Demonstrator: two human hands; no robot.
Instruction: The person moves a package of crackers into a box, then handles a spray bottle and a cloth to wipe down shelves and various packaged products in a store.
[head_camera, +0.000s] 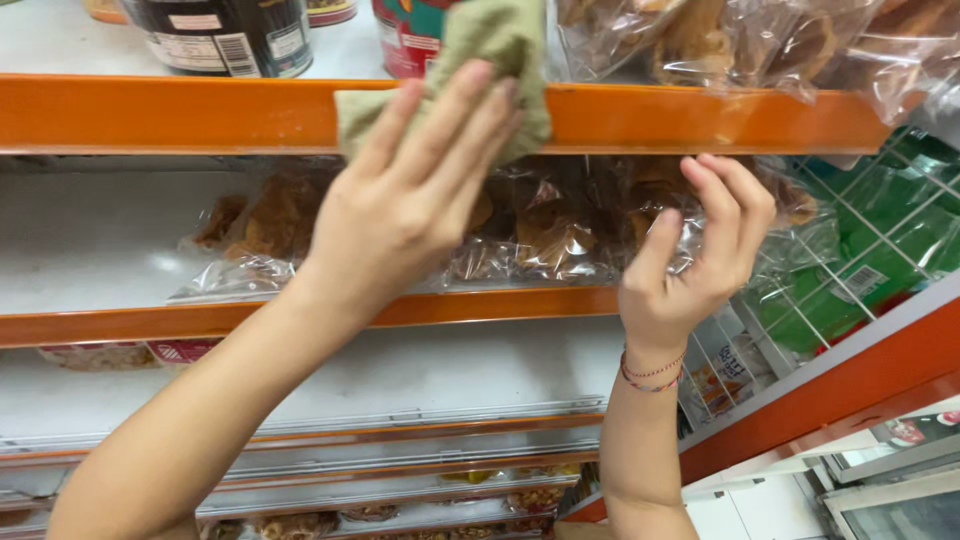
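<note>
A dark jar (225, 35) with a pale label and a red-and-green tin (408, 35) stood on the top shelf. Beside them lay clear bags of brown dried snacks (730, 40). Green packets (880, 250) hung behind a white wire rack (905, 195) at the right. Lower shelves (430, 370) were white with orange edges, and more packets (110, 355) showed under the middle one.

Left hand (405, 195): bare, no ring and no glove to see.
Left arm: bare along all its visible length, no sleeve, no watch.
Right hand (695, 250): bare, no ring to see.
Right wrist: two thin string bracelets (650, 375), red with small light beads, lying close together.
Right arm: bare below the bracelets, no sleeve.
</note>
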